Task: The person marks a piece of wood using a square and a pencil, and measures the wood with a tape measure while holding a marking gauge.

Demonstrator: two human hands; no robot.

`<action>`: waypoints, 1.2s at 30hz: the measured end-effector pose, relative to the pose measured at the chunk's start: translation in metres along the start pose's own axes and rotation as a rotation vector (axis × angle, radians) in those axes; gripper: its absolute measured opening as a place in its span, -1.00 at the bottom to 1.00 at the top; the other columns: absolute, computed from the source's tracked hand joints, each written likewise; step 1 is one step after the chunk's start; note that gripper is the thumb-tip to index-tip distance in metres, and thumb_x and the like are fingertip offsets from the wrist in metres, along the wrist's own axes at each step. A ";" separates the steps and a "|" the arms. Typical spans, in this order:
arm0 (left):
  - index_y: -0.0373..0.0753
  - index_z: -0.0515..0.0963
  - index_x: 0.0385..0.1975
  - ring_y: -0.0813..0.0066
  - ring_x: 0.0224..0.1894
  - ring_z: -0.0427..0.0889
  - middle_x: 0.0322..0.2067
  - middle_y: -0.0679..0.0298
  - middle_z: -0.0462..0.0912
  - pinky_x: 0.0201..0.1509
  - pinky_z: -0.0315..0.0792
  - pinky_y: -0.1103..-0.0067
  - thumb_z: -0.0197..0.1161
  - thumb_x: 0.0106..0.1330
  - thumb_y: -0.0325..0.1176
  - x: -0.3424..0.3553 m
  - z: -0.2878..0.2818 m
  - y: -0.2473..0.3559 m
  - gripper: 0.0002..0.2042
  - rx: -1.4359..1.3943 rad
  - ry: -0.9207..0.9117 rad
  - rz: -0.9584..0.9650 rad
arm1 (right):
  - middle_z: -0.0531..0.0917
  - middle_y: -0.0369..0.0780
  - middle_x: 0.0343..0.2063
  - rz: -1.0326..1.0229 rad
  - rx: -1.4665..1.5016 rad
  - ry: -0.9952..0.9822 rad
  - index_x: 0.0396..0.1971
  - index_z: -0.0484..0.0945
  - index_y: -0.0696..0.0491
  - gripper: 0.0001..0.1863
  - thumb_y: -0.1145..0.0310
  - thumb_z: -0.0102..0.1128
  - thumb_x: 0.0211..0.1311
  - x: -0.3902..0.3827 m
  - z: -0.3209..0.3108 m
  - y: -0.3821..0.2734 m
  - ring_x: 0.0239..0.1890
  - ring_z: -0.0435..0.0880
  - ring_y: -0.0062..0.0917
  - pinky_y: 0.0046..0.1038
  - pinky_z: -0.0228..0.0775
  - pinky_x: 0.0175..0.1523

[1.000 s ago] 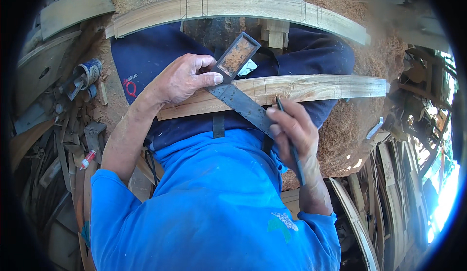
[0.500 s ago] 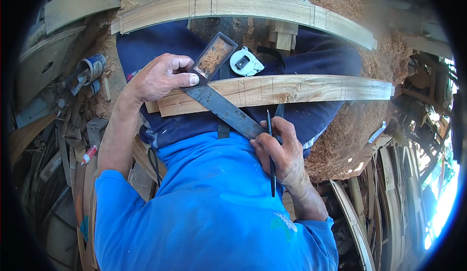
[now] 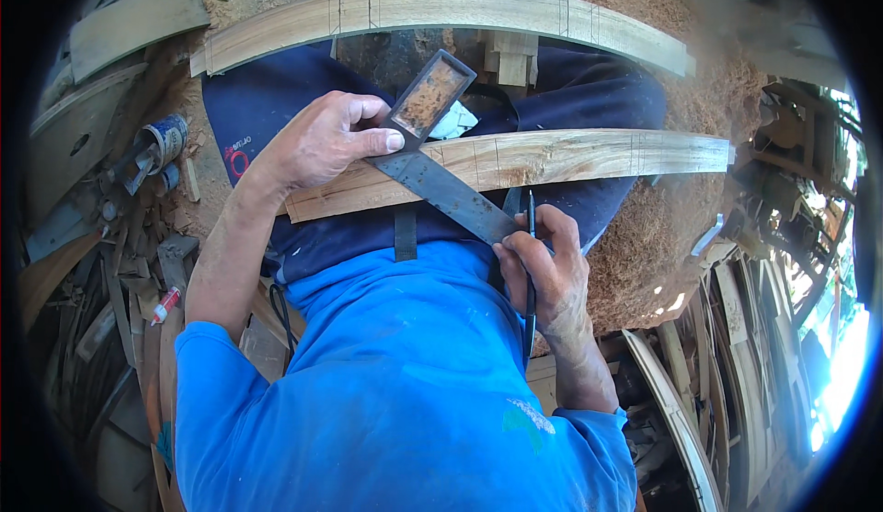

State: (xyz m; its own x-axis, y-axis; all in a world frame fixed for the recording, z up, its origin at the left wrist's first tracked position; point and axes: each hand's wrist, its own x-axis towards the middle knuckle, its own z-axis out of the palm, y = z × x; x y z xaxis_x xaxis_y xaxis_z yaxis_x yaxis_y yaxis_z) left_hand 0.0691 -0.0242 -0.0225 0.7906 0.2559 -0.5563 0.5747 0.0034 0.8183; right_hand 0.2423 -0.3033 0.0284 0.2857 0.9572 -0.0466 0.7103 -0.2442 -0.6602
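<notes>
A dark metal try square (image 3: 449, 198) lies slantwise across a curved wooden board (image 3: 570, 156) that rests over my lap. My left hand (image 3: 336, 139) grips the corner where its handle meets the blade, thumb on top. In my right hand (image 3: 552, 268) is a slim black pen (image 3: 531, 277), held nearly upright with its tip by the board's near edge. That hand's thumb and fingertips also touch the free end of the blade. Pencil lines cross the board. Beyond it sits a white tape measure (image 3: 454, 123), mostly hidden behind the square's handle.
A second curved board (image 3: 451, 6), also marked with lines, spans my knees farther out. Sawdust (image 3: 635, 277) is heaped at the right. To the left are a can (image 3: 166, 139), a small red-and-white bottle (image 3: 166, 306) and piled wood scraps. More long offcuts (image 3: 676, 420) lie at the lower right.
Both hands have shifted right along the near board, carrying the try square and the pen. The square's handle now covers most of the tape measure, which was in plain sight before.
</notes>
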 end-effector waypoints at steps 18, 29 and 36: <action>-0.33 0.66 -0.30 0.66 -0.35 0.34 -0.47 0.45 0.44 -0.24 0.30 0.58 0.41 0.37 -0.04 0.011 0.008 0.012 -0.62 -0.011 -0.033 -0.034 | 0.54 -0.02 -0.10 0.026 -0.013 0.007 -0.19 0.63 0.06 -0.74 0.41 0.50 0.15 -0.001 0.001 0.004 -0.16 0.64 -0.21 -0.25 0.55 -0.22; -0.40 0.65 -0.31 0.55 -0.44 0.34 -0.56 0.30 0.43 -0.30 0.30 0.47 0.39 0.35 -0.12 0.016 0.016 0.011 -0.64 0.006 0.002 0.015 | 0.54 -0.06 -0.08 -0.030 -0.050 0.029 -0.19 0.62 0.06 -0.69 0.49 0.54 0.07 0.005 0.005 0.008 -0.30 0.67 -0.28 -0.28 0.53 -0.32; -0.36 0.63 -0.05 0.57 -0.24 0.46 -0.37 0.31 0.57 -0.09 0.41 0.53 0.26 0.48 0.01 0.020 0.015 0.016 -0.55 -0.003 0.005 0.045 | 0.58 -0.02 -0.06 0.014 0.019 0.181 -0.30 0.62 0.09 -0.76 0.56 0.50 0.04 0.004 0.013 0.012 -0.11 0.67 -0.20 -0.24 0.56 -0.12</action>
State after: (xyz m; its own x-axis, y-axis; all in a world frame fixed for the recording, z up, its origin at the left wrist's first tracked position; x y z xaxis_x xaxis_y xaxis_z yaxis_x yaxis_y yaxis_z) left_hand 0.0974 -0.0330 -0.0230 0.8148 0.2605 -0.5179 0.5378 -0.0059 0.8431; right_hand 0.2433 -0.3008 0.0105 0.4081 0.9095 0.0789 0.6936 -0.2526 -0.6746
